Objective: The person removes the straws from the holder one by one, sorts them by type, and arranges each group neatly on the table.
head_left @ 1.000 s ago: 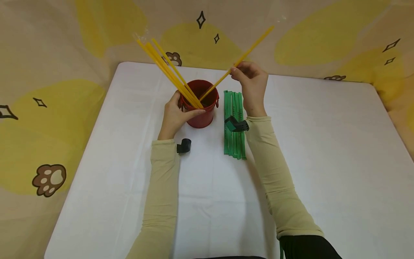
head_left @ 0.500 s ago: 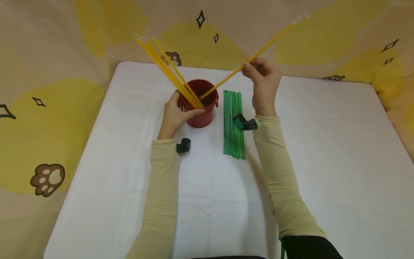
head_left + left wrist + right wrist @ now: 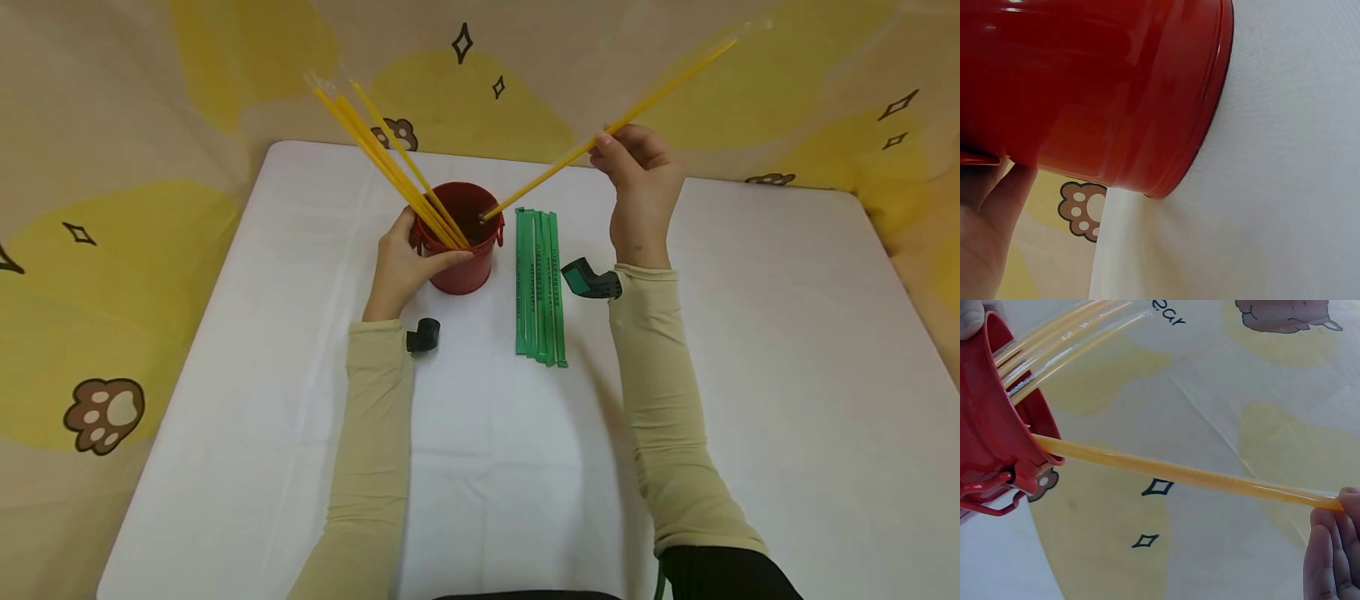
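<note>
A small red metal bucket stands upright on the white table, with several yellow drinking straws in clear wrappers leaning left out of it. My left hand grips the bucket at its left side, the thumb along the near rim; its fingertips show against the wall in the left wrist view. With thumb and fingers, my right hand pinches a single wrapped yellow straw around its middle. This straw slants up to the right, its lower end at the bucket's mouth.
Several slim green paper packets lie side by side just right of the bucket. A patterned yellow cloth rises behind the table's far edge.
My right hand has moved right and slightly away, drawing the single straw up and outward from inside the bucket. The left hand and bucket have stayed in place.
</note>
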`<control>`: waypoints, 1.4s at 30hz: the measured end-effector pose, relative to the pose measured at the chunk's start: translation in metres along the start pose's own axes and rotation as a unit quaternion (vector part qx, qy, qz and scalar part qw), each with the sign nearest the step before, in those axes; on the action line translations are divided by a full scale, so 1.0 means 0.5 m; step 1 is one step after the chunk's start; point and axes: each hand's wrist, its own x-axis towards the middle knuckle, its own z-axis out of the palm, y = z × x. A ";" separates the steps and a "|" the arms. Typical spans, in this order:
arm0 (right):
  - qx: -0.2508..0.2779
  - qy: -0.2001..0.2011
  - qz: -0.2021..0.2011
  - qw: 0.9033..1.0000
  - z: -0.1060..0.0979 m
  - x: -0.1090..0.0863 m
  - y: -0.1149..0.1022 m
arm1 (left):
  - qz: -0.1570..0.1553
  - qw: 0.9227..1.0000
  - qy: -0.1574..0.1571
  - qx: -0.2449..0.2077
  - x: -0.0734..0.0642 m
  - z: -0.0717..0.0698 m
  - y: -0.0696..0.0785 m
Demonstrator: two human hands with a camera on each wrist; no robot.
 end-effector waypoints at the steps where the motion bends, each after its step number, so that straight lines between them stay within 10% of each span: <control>1: 0.002 0.000 0.000 1.000 -0.002 0.001 -0.003 | -0.001 1.000 0.000 0.000 0.000 0.000 0.000; 42: 0.016 0.009 0.025 1.000 -0.092 -0.023 -0.038 | -0.002 1.000 -0.003 -0.010 0.003 0.000 -0.002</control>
